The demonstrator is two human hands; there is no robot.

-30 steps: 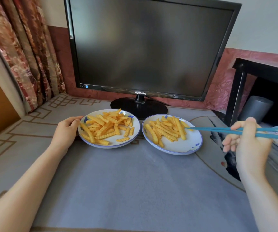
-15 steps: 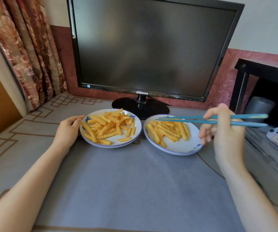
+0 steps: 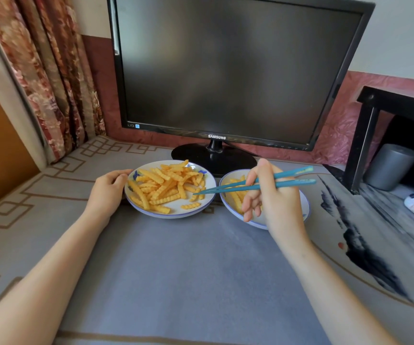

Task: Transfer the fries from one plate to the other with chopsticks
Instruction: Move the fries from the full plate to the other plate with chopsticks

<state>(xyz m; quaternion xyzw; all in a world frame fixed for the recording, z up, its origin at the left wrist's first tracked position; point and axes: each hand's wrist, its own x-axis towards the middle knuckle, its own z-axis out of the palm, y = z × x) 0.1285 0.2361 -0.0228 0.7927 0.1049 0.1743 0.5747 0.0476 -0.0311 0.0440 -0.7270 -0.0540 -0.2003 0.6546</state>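
On the grey-clothed counter (image 3: 188, 270), toward its far edge before a black flat monitor (image 3: 226, 70), the left hand (image 3: 106, 192) grips the leftmost white blue-rimmed plate (image 3: 173, 214) by its rim, probably steadying it; the right hand's (image 3: 278, 205) grip pinches teal plastic chopsticks (image 3: 216, 190), tips above that plate's yellow crinkle-cut fries (image 3: 163, 188)

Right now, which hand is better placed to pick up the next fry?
Right: the right hand holds the teal chopsticks, tips over the left plate; the left hand grips its rim.

"SAMSUNG" on the monitor (image 3: 228, 70) lower bezel
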